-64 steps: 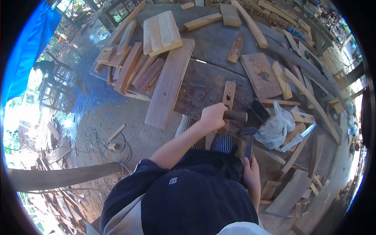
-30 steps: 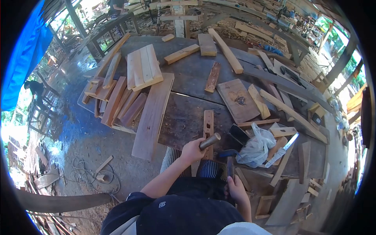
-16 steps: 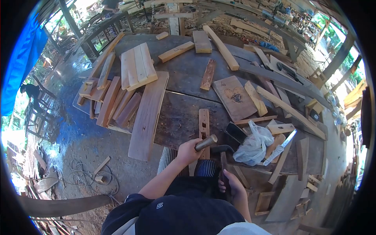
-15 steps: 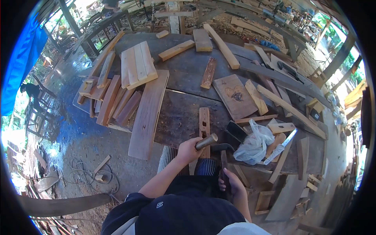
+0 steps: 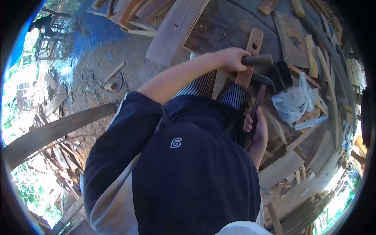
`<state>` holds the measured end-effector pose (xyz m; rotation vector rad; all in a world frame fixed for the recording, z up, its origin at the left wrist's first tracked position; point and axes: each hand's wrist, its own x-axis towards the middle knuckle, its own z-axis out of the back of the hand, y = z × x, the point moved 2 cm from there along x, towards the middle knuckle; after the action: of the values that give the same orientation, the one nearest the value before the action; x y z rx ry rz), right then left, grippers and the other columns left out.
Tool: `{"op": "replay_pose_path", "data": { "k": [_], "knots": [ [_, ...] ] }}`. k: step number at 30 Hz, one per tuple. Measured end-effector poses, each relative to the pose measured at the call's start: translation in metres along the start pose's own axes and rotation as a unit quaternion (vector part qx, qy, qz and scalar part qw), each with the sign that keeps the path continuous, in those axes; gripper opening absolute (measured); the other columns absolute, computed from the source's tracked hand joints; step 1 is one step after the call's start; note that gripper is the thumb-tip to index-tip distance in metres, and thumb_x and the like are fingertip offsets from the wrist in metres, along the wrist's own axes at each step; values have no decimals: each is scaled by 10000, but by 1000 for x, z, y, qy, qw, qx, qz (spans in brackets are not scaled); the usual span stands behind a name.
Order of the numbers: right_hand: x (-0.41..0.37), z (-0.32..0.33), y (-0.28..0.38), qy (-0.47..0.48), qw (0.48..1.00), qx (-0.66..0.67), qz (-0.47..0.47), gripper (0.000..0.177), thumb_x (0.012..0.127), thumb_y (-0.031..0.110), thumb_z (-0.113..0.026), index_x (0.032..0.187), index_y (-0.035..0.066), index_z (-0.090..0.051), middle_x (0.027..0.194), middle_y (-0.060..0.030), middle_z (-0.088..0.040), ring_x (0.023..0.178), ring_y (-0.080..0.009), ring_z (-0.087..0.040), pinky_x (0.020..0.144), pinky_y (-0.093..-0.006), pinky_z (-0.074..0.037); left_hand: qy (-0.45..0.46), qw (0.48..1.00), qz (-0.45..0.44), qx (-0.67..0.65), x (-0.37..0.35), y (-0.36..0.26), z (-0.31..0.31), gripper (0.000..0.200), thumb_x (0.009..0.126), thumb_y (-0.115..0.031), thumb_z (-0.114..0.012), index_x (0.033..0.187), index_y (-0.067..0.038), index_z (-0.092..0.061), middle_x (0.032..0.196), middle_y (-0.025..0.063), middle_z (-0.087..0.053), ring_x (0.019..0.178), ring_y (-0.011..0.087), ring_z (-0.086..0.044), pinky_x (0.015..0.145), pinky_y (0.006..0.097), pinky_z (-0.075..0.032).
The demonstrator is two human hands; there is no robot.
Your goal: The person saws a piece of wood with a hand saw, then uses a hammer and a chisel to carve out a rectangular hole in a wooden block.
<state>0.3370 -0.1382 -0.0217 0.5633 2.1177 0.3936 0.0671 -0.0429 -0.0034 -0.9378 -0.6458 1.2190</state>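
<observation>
My left hand is closed around a chisel by its round wooden handle; the handle's butt points to the right and the blade is hidden. Under that hand lies a narrow wooden piece with slots cut through it, reaching over the table edge above my striped trouser legs. In my right hand is a hammer, gripped low on its dark wooden handle. The curved metal head is close beside the slotted piece, below the chisel handle.
To the right sit a clear plastic bag, a black container and a white-handled tool. A thick board lies farther back. At upper left a wide plank overhangs the table. Cable and offcuts litter the floor.
The view has tipped downward, showing more of my shirt, and the table appears higher and farther right. Both hands keep hold of the chisel and hammer.
</observation>
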Motion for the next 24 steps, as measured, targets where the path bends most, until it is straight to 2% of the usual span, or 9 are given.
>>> {"op": "replay_pose_path", "data": {
  "k": [4, 12, 13, 14, 16, 17, 20, 22, 24],
  "knots": [
    [-1, -4, -1, -1, 1000, 0, 5, 330, 997, 412, -485, 1031, 84, -494, 660, -25, -433, 478, -115, -408, 422, -246, -339, -11, 1000, 18, 15, -2, 5, -4, 422, 798, -377, -716, 1110, -96, -669, 959, 150, -697, 916, 308, -663, 793, 393, -502],
    [4, 2, -3, 13, 1000, -1, 9, 340, 1005, 418, -465, 1047, 81, -486, 665, -24, -423, 478, -103, -401, 409, -235, -340, -47, 998, -15, 45, -3, 17, -12, 484, 800, -432, -689, 1167, -119, -656, 1006, 135, -698, 954, 284, -662, 837, 384, -503],
    [3, 2, -3, 7, 1000, 1, 7, 340, 1005, 418, -465, 1047, 81, -486, 665, -24, -423, 478, -103, -401, 409, -235, -340, -75, 996, -29, 48, -5, 16, -13, 364, 797, -344, -709, 1056, -93, -668, 910, 134, -696, 886, 273, -677, 776, 376, -513],
    [3, 1, -3, 7, 1000, -2, 8, 339, 1006, 417, -462, 1049, 81, -484, 666, -24, -422, 477, -102, -399, 409, -235, -341, -71, 996, -29, 44, -3, 17, -15, 364, 797, -344, -709, 1056, -93, -668, 910, 134, -696, 886, 273, -677, 776, 376, -513],
    [4, 3, -2, 4, 1000, -3, 9, 338, 1007, 416, -460, 1052, 81, -481, 667, -24, -421, 477, -100, -398, 409, -235, -341, -38, 998, -3, 54, 2, 21, -16, 512, 785, -472, -675, 1193, -163, -655, 1041, 111, -699, 1007, 288, -646, 880, 393, -488],
    [5, 5, -3, 15, 1000, -3, 11, 337, 1007, 415, -459, 1052, 82, -481, 667, -23, -420, 477, -99, -396, 407, -234, -340, -34, 998, -4, 51, 3, 23, -18, 512, 785, -472, -675, 1193, -163, -655, 1041, 111, -699, 1007, 288, -646, 880, 393, -488],
    [6, 6, -2, 24, 1000, 2, 11, 333, 1007, 409, -460, 1047, 80, -483, 670, -23, -424, 483, -101, -399, 413, -236, -343, -64, 996, -17, 64, -3, 14, -13, 452, 780, -388, -710, 1151, -135, -658, 966, 123, -707, 921, 292, -674, 810, 392, -517],
    [4, 4, -3, 20, 1000, 9, 7, 329, 1008, 404, -462, 1041, 77, -484, 672, -25, -428, 489, -103, -403, 420, -238, -347, -83, 994, -68, 4, -10, 1, -3, 322, 810, -254, -690, 1017, -11, -653, 863, 186, -691, 810, 321, -679, 712, 402, -509],
    [4, -1, -3, -37, 999, -15, 22, 322, 1008, 388, -466, 1031, 69, -493, 682, -31, -450, 509, -110, -418, 444, -244, -358, -69, 996, -50, -13, -11, -1, 0, 393, 785, -282, -694, 1068, -14, -644, 915, 217, -677, 883, 361, -656, 758, 422, -502]
  ]
}}
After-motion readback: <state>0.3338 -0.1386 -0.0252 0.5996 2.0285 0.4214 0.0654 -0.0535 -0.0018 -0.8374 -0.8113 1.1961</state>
